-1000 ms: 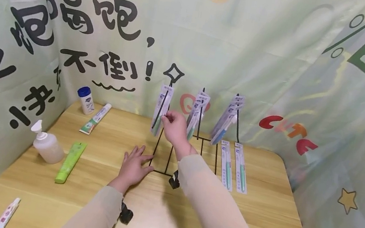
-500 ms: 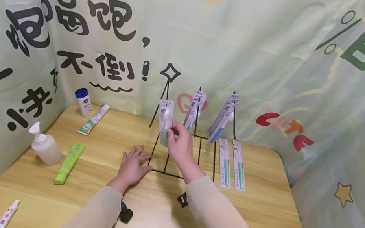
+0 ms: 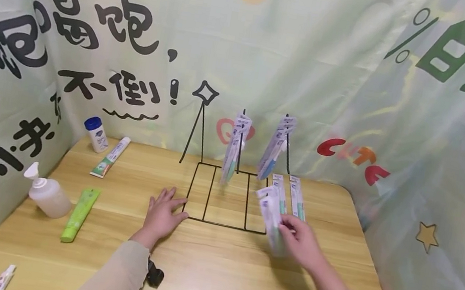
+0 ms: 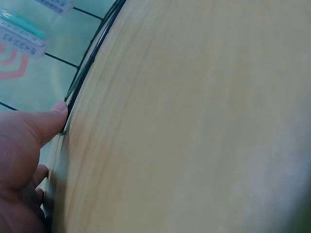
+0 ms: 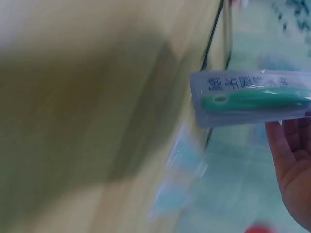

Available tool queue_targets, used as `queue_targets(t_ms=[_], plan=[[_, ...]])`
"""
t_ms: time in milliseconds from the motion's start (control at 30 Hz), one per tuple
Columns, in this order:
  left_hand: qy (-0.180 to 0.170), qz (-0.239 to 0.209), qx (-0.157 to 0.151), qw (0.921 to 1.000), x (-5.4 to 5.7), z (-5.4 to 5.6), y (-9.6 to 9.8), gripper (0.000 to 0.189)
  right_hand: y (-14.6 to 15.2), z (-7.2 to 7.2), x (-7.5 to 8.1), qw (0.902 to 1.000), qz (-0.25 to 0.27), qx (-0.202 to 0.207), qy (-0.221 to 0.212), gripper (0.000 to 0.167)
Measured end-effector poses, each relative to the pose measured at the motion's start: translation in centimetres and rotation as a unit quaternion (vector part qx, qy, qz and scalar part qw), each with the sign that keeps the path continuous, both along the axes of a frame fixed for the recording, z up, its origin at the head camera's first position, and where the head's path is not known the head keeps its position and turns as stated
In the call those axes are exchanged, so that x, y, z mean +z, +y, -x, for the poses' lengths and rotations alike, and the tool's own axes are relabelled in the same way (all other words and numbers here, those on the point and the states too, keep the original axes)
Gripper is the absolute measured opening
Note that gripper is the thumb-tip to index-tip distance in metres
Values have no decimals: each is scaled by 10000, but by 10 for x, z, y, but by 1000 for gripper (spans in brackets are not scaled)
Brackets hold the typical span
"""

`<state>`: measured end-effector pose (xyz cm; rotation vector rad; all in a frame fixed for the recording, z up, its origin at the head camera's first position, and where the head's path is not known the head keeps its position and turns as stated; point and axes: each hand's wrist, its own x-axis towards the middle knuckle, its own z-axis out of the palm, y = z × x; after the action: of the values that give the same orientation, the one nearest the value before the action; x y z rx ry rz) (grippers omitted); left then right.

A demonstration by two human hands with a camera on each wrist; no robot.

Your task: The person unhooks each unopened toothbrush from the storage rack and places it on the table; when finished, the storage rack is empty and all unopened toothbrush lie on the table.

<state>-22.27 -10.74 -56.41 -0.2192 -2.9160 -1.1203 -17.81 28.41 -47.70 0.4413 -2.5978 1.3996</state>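
Observation:
My right hand (image 3: 301, 242) grips a packaged toothbrush (image 3: 270, 217) above the table, right of the black wire rack (image 3: 224, 225). In the right wrist view the toothbrush pack (image 5: 252, 99) shows a green handle under clear plastic; blur hides whether a second pack lies behind it. My left hand (image 3: 163, 218) rests on the table with straight fingers at the rack's front left corner. In the left wrist view its thumb (image 4: 56, 114) touches the rack's wire. Packaged toothbrushes hang on the rack's middle prong (image 3: 236, 140) and right prong (image 3: 278, 144).
Two toothbrush packs (image 3: 297, 196) lie on the table right of the rack. On the left stand a pump bottle (image 3: 50, 197) and a blue-capped bottle (image 3: 97, 135). Near them lie a green tube (image 3: 80, 214) and a toothpaste tube (image 3: 110, 156). Printed curtains (image 3: 298, 74) surround the table.
My right hand has taken the toothbrush pack off the rack's left prong and carried it right and toward me. The left hand has stayed at the rack's corner. The head view has shifted slightly right.

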Motion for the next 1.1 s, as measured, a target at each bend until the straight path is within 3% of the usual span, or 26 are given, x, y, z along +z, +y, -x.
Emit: queue_targets(t_ms=[100, 267, 400, 533, 633, 767, 867, 1000, 1100], plan=[[29, -29, 7, 10000, -2, -1, 2, 50, 47, 2, 5, 9934, -160, -848, -761, 28], [-82, -100, 66, 9999, -2, 0, -2, 50, 98, 43, 7, 9681, 33, -2140, -1301, 39], [-78, -119, 25, 9999, -3, 2, -1, 50, 120, 77, -6, 9517, -236, -2735, -1375, 38], [16, -72, 85, 9999, -4, 2, 0, 50, 128, 101, -25, 9403, -508, -2954, -1613, 36], [-11, -60, 53, 10000, -3, 2, 1, 49, 131, 110, -39, 9308, -547, -3042, -1954, 35], [-55, 2, 76, 10000, -1, 2, 1, 49, 129, 113, -48, 9212, -680, -3077, -2284, 36], [-35, -23, 118, 9999, -1, 2, 2, 49, 128, 110, -45, 9199, -1093, -3031, -2233, 40], [-50, -35, 70, 10000, -2, 4, 3, 50, 117, 104, -29, 9277, -1670, -2824, -1780, 44], [-40, 11, 89, 10000, -4, 3, 1, 51, 87, 98, -15, 9506, -1668, -2392, -1065, 41]])
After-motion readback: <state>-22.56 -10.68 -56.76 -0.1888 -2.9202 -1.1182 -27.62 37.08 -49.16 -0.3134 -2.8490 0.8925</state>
